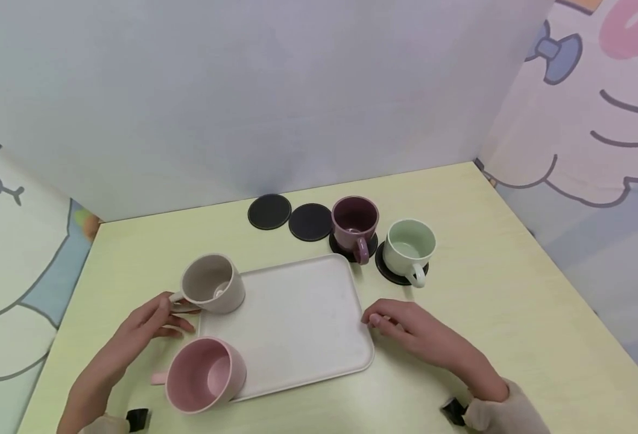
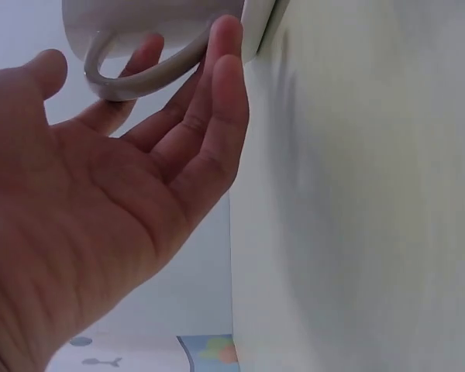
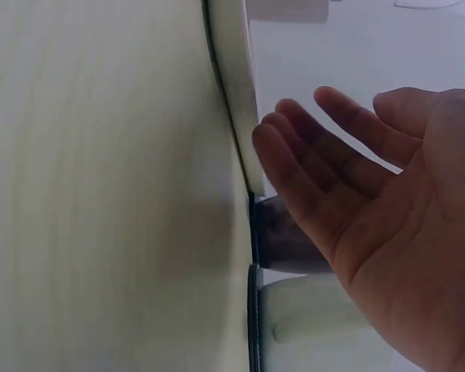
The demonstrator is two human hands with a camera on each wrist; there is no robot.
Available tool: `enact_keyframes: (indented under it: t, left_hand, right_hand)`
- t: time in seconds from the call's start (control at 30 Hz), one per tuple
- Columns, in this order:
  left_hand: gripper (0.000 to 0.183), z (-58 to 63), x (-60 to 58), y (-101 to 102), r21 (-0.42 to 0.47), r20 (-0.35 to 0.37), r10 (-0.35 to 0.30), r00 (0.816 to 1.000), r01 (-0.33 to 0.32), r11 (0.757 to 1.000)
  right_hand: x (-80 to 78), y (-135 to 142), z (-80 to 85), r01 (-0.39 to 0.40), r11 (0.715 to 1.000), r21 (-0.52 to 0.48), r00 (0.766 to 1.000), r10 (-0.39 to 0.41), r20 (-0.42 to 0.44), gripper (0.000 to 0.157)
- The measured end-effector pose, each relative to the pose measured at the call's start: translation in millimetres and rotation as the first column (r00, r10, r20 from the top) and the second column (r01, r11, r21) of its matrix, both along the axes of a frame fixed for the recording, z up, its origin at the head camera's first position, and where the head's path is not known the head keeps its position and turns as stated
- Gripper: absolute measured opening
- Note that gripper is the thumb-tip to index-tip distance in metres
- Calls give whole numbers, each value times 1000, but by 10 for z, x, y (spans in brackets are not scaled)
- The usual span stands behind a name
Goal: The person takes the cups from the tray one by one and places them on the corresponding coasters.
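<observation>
My left hand (image 1: 142, 328) is beside the handle of a beige mug (image 1: 229, 298), its fingers loosely bent. In the left wrist view the fingers lie behind and below the mug's handle (image 2: 147, 82), while the thumb stands apart from it. That mug sits at the far left corner of a white tray (image 1: 297, 325). A pink mug (image 1: 236, 374) overlaps the near left corner, handle pointing left. At the tray's right edge, my right hand (image 1: 413, 334) has relaxed fingers with nothing in them; the right wrist view shows the fingertips close to the tray's side (image 3: 244, 101).
Behind the tray, two bare black coasters (image 1: 269, 211) lie in a row with two more. On those stand a dark purple mug (image 1: 348, 235) and a pale green mug (image 1: 400, 262). A pale wall (image 1: 232, 108) rises at the table's back edge, with printed curtains at both sides.
</observation>
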State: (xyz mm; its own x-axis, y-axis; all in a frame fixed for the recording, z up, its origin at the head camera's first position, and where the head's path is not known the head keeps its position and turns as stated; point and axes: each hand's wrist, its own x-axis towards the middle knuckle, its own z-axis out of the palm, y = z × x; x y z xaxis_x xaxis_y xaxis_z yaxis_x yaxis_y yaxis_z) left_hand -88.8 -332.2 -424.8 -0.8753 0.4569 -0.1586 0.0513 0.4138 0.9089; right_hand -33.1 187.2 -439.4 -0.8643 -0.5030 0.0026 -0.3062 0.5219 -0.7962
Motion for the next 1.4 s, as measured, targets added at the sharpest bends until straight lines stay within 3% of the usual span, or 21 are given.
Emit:
enact_keyframes:
  t: [0.2,0.43,0.77,1.03,1.2,1.4]
  left_hand:
    - [39,30,-150,-11,-34,36,-28,999,29,999]
    - [40,6,-250,-32,31,67,-42,997,40,999]
    - [44,183,-313,154,-26,154,-30,988,34,999]
    - [40,400,-372,249,141,255,-9,967,-28,990]
    - [39,545,-511,343,215,324,20,946,-94,972]
    - [32,622,-718,440,280,389,29,921,-148,949]
  right_hand:
    - [-1,-113,-62,-43,991,126,996,53,-75,20]
    - [7,-186,-112,-38,985,168,992,58,-115,15]
    - [-9,-214,-150,-29,984,175,985,57,-161,13]
    - [-16,-212,-150,-20,986,168,986,48,-160,14]
    - [-23,-208,-162,-20,988,156,986,45,-158,14]
    - [-30,-212,-184,-24,988,150,989,45,-139,14]
